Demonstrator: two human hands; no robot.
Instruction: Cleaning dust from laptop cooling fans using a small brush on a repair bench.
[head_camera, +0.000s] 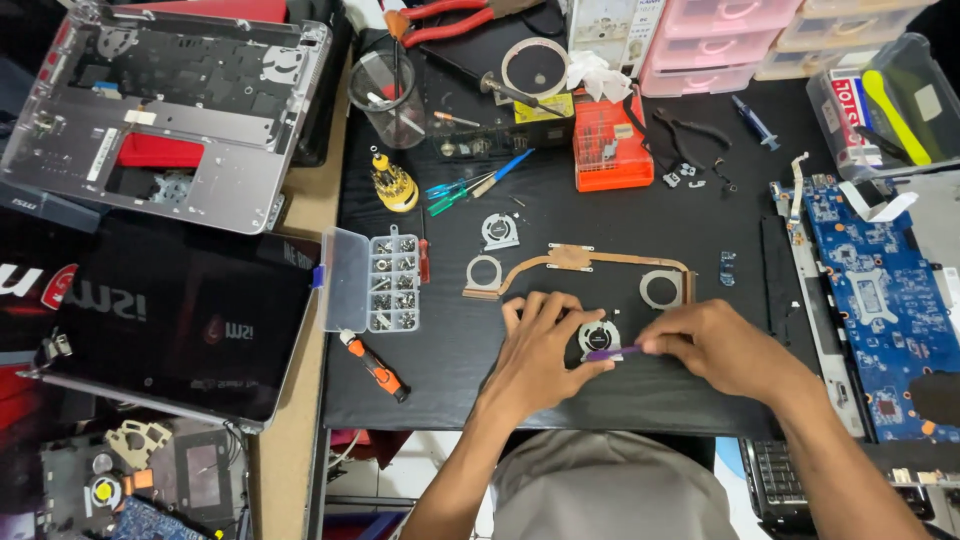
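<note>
Left hand: my left hand (540, 350) lies flat on the black work mat (600, 200), and its fingertips press the rim of the small round grey laptop fan (598, 337); it steadies the fan and does not close around it.
Right hand: my right hand (715, 345) pinches the thin purple plastic pry tool (612, 353) between thumb and forefinger, with the tip laid across the lower edge of the fan.
Where the fan is: near the front edge of the mat, between my two hands, just below the copper heat pipe with its two ring-shaped frames (580, 265).
How to do it well: I judge that the tool must stay almost flat to the mat, so that it lifts and does not stab the blades.
Pressure: I think light, even pressure from the left fingertips is enough; too much can bend the thin housing.
Risk: the tip can slip toward my left thumb, so I would push away from it.
Things nearby: a second loose grey fan (500, 231) lies above the heat pipe, a clear plastic box of sorted screws (385, 280) stands to the left, and an orange-handled screwdriver (375, 367) lies below that box.
Right side: the blue laptop mainboard (880, 300) lies well apart from the fan.
</note>
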